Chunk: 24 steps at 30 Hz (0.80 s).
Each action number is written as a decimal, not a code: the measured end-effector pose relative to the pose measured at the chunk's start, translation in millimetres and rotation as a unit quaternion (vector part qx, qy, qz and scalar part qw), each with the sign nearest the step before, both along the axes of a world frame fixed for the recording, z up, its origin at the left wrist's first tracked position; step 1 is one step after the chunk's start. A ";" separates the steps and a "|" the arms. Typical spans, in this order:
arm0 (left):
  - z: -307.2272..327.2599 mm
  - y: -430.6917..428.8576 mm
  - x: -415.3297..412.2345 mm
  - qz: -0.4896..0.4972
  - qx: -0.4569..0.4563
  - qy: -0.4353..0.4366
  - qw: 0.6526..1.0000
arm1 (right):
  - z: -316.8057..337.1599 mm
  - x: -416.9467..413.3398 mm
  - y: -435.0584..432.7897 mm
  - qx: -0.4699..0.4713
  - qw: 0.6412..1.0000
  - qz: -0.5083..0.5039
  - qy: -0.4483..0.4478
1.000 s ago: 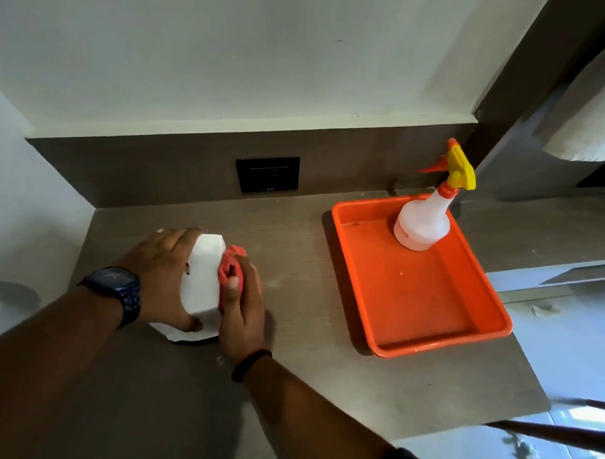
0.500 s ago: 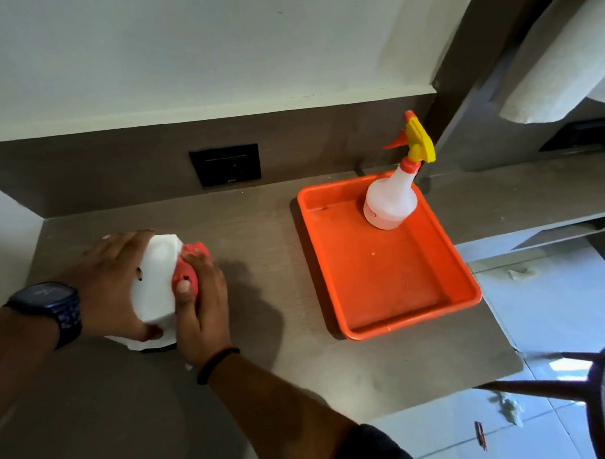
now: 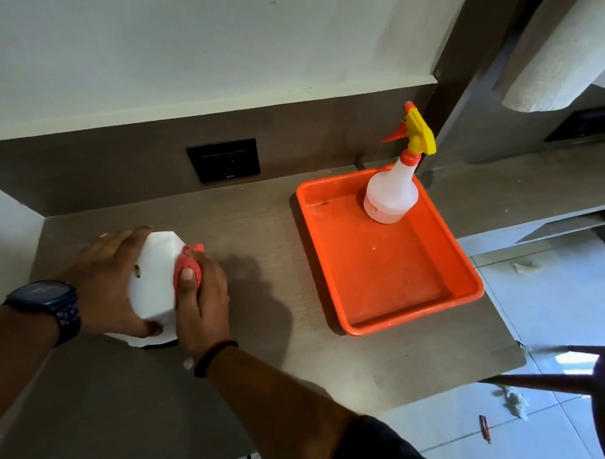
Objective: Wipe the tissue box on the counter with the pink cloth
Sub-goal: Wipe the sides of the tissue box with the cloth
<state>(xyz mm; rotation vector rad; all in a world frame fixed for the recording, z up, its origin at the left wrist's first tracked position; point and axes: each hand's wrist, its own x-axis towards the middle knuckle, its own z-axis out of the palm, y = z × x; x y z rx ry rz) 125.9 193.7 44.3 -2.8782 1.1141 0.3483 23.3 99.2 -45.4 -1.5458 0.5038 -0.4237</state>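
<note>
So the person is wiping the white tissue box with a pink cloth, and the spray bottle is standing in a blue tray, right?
Almost. The head view shows the tray is orange, not blue. The rest holds: the right hand presses the pink cloth against the white tissue box, the left hand steadies it, and the spray bottle stands in the tray.
</note>
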 end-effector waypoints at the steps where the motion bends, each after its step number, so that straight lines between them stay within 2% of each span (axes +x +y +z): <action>1: -1.6 1.3 0.6 -0.001 -0.003 -0.001 1.000 | 1.9 0.1 0.5 -0.001 1.000 0.003 -0.015; 5: -4.0 2.7 5.2 0.002 -0.003 0.006 1.000 | 11.9 25.7 -11.1 -0.017 0.999 0.014 -0.040; 10: 2.0 -0.9 1.2 0.012 0.009 0.014 1.000 | 13.6 44.9 -25.1 0.028 0.997 0.030 0.062; 12: 1.6 0.0 1.4 0.011 0.010 0.019 1.000 | 9.1 37.8 -20.6 0.024 0.996 0.021 0.078; 16: 0.9 -1.1 0.2 0.013 0.020 0.026 0.999 | -0.9 18.6 -4.2 0.037 0.998 -0.020 0.045; 20: 3.0 0.1 1.3 0.010 0.015 0.031 0.999 | 15.2 30.2 -9.8 0.025 0.999 -0.019 -0.012; 22: 2.5 1.3 1.6 0.013 0.009 0.030 0.999 | 24.4 44.0 -17.4 0.006 1.000 -0.005 -0.008; 24: 0.8 0.7 1.4 0.010 0.014 0.023 1.000 | 23.0 53.6 -23.0 0.027 0.999 0.002 0.028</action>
